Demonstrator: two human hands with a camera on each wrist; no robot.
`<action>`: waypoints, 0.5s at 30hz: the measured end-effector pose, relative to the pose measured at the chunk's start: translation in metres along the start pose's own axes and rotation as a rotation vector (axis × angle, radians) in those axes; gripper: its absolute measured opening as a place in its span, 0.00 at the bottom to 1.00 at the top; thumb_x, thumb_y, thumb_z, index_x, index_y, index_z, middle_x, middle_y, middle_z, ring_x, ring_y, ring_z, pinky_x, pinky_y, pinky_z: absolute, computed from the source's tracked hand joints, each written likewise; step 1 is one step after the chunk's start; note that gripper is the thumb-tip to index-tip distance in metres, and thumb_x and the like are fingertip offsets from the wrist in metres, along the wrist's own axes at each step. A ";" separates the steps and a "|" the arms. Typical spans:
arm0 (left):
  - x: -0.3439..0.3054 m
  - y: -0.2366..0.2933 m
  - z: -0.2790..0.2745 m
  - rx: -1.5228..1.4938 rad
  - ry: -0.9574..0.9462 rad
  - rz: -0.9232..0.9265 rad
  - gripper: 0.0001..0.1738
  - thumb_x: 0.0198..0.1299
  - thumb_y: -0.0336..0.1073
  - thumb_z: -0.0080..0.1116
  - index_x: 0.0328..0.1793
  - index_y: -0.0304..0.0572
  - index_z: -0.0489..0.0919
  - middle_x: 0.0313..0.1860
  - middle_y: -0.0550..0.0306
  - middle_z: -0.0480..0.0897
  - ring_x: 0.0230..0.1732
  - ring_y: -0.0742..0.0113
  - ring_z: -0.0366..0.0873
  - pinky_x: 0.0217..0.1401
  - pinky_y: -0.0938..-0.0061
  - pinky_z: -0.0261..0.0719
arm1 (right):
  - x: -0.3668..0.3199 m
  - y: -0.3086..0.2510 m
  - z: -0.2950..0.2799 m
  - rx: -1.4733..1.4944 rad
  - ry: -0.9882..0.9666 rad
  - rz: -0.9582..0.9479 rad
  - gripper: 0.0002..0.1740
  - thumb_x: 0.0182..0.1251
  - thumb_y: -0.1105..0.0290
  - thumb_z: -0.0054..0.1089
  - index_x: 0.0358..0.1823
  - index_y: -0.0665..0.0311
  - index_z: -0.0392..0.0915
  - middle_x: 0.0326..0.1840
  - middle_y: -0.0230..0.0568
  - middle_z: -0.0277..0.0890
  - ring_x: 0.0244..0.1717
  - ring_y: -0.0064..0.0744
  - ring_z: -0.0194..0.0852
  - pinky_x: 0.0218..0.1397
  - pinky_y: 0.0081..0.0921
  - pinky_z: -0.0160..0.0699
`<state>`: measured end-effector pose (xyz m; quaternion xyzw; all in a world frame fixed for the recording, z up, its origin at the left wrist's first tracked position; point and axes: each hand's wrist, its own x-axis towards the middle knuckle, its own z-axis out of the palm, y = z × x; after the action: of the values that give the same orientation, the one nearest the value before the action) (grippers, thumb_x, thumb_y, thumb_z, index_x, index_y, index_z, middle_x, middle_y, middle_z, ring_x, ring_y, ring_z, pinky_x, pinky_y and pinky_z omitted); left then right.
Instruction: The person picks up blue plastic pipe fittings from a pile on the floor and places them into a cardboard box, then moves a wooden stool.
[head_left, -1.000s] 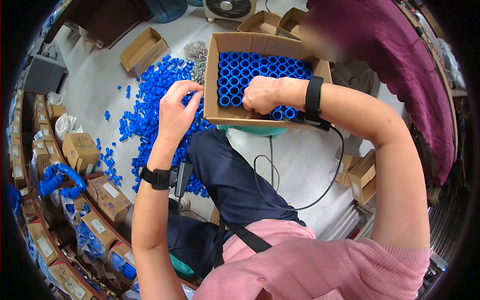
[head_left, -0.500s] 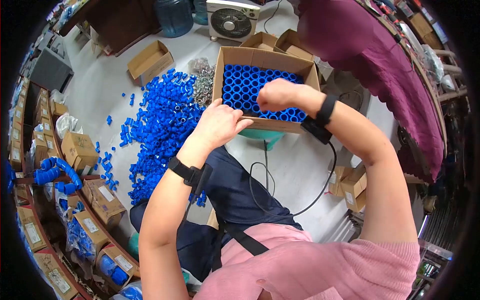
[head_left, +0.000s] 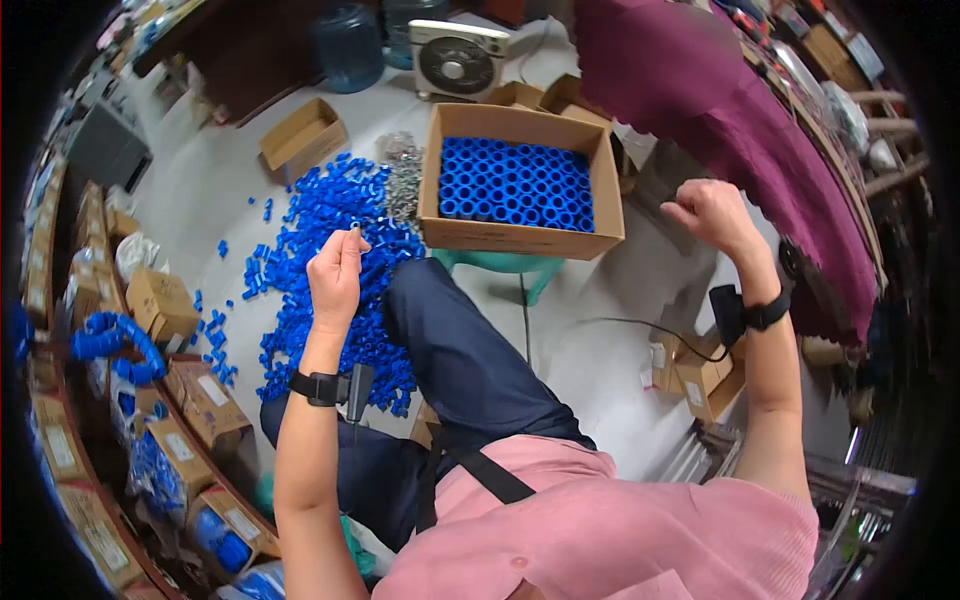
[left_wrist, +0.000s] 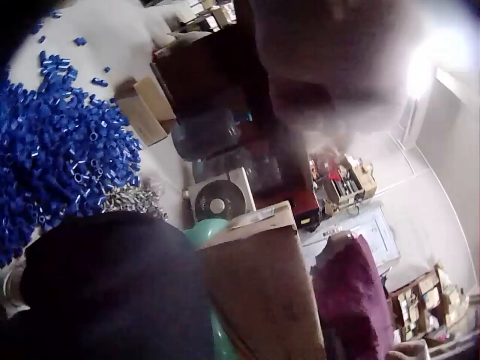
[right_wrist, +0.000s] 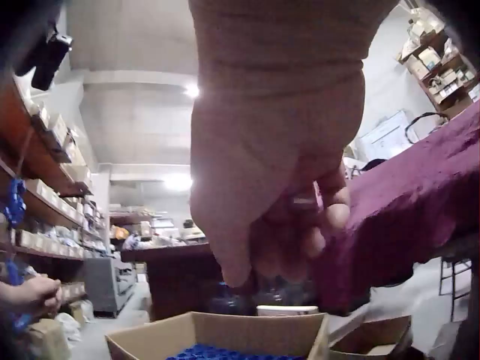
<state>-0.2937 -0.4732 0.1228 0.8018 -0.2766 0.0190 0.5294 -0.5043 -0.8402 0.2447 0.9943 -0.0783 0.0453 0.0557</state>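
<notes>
The blue fittings (head_left: 512,184) are packed in rows inside the cardboard box (head_left: 515,238), with their round open ends turned upward and the long axis seemingly upright; they may be judged light, stiff, rather smooth and not fragile, best taken by the outer wall near the upper rim. The hands are held well apart, the left hand (head_left: 335,282) with fingertips drawn together before the loose pile (head_left: 305,225), the right hand (head_left: 712,215) curled beside the box, but whether anything is gripped cannot be told.
</notes>
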 end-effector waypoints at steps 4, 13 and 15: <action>-0.031 -0.005 -0.025 -0.175 0.175 -0.162 0.10 0.63 0.34 0.42 0.39 0.39 0.75 0.16 0.66 0.67 0.18 0.82 0.62 0.21 0.85 0.60 | 0.021 -0.071 -0.006 0.179 0.175 -0.259 0.16 0.49 0.63 0.59 0.12 0.63 0.66 0.16 0.42 0.65 0.21 0.42 0.67 0.23 0.34 0.65; -0.115 -0.029 -0.093 -0.157 0.482 -0.248 0.08 0.56 0.28 0.50 0.43 0.40 0.74 0.22 0.63 0.75 0.25 0.79 0.70 0.28 0.83 0.67 | 0.075 -0.284 -0.023 0.920 0.140 -0.713 0.13 0.51 0.72 0.61 0.16 0.69 0.68 0.17 0.39 0.67 0.18 0.29 0.66 0.22 0.23 0.62; -0.134 -0.050 -0.105 -0.113 0.575 -0.262 0.08 0.53 0.30 0.53 0.40 0.43 0.75 0.21 0.57 0.77 0.23 0.75 0.74 0.26 0.79 0.71 | 0.077 -0.323 -0.029 1.005 0.109 -0.837 0.13 0.50 0.74 0.62 0.16 0.70 0.68 0.18 0.39 0.69 0.19 0.28 0.67 0.23 0.22 0.63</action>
<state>-0.3559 -0.3123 0.0833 0.7618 -0.0107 0.1614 0.6273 -0.3789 -0.5312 0.2476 0.8421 0.3490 0.1010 -0.3987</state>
